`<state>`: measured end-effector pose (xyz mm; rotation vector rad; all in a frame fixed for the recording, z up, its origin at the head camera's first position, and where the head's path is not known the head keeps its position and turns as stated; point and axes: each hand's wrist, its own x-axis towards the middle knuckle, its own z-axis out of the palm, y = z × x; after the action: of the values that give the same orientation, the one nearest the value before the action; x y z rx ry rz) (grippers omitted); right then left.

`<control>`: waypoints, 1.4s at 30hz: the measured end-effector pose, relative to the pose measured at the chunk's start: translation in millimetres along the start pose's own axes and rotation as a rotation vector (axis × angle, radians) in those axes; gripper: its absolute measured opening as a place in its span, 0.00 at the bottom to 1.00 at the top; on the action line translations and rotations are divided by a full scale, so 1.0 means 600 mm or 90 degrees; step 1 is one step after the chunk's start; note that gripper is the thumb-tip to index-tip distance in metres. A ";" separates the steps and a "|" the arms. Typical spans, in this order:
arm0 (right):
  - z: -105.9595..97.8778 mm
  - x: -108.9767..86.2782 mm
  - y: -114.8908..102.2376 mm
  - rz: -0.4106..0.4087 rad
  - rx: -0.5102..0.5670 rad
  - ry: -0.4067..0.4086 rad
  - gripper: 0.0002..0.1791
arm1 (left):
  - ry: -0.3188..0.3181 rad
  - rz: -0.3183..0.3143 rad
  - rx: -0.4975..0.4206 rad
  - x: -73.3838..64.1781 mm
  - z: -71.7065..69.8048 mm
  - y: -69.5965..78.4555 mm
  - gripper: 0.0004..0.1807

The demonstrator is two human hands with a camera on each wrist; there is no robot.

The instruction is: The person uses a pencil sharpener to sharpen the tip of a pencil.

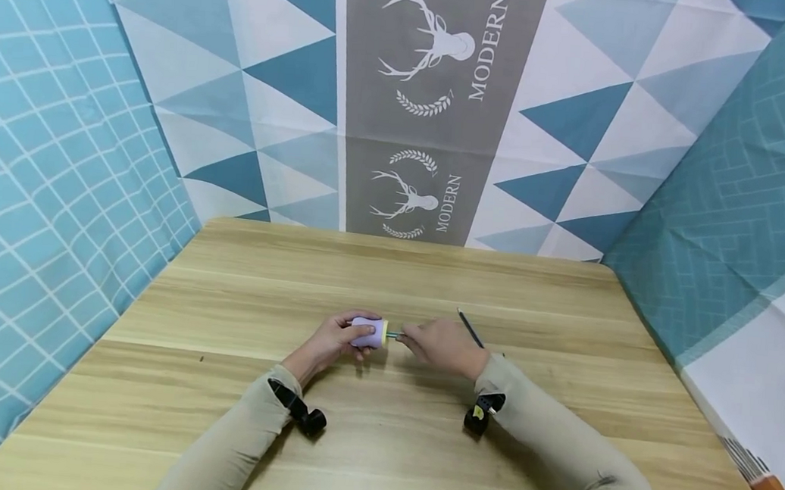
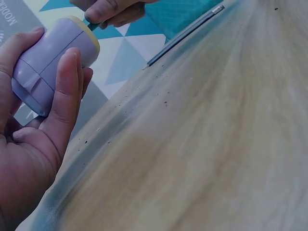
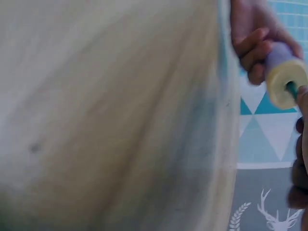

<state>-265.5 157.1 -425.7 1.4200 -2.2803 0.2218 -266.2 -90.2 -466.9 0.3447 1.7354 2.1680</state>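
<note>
My left hand (image 1: 333,339) grips a purple pencil sharpener (image 1: 366,333) with a yellow end, fingers and thumb wrapped about its body. In the right wrist view, a round hole shows in that yellow end (image 3: 279,86). A green pencil (image 3: 292,90) goes into the hole. Close to the sharpener, my right hand (image 1: 443,345) pinches this pencil between thumb and fingers; only a short length shows, and the rest is hidden by the hand and the sharpener. Both hands are above the middle of the wooden table (image 1: 378,456).
A dark pencil (image 1: 470,328) lies on the table just beyond my right hand; the left wrist view shows its metal band (image 2: 218,8) at one end. Small dark crumbs (image 2: 166,103) dot the tabletop. Patterned cloths (image 1: 414,125) hang behind the table and at both sides.
</note>
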 end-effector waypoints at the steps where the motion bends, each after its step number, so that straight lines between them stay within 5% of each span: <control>1: -0.004 0.003 -0.001 0.041 0.064 -0.028 0.14 | 0.003 0.002 -0.001 0.001 0.001 0.001 0.15; 5: -0.019 0.021 0.005 0.194 0.313 -0.129 0.16 | 0.016 0.003 -0.005 0.005 0.002 0.007 0.14; 14: -0.026 0.042 0.025 0.444 0.785 -0.305 0.17 | 0.028 0.009 -0.011 -0.005 0.000 0.004 0.16; 19: -0.015 0.043 0.034 0.599 0.979 -0.390 0.10 | 0.021 0.022 0.015 -0.006 0.000 0.002 0.20; 22: -0.010 0.036 0.035 0.637 1.040 -0.421 0.07 | 0.011 0.019 0.029 -0.005 0.002 0.000 0.17; 26: -0.018 0.029 0.034 0.602 0.981 -0.426 0.10 | -0.002 0.015 0.028 -0.005 0.007 0.001 0.17; 33: -0.062 0.025 0.030 0.494 0.645 -0.300 0.25 | 0.005 0.026 0.001 -0.002 0.009 0.005 0.23; 38: -0.058 0.008 0.023 0.267 0.403 -0.147 0.16 | 0.003 0.038 -0.020 0.000 0.005 0.007 0.17; 42: -0.041 -0.001 0.008 0.044 0.137 -0.047 0.11 | -0.001 0.040 -0.025 0.000 0.005 0.004 0.16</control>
<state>-262.8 168.7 -403.6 1.4772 -2.4288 0.4558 -265.4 -87.9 -464.0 0.3962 1.7005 2.2405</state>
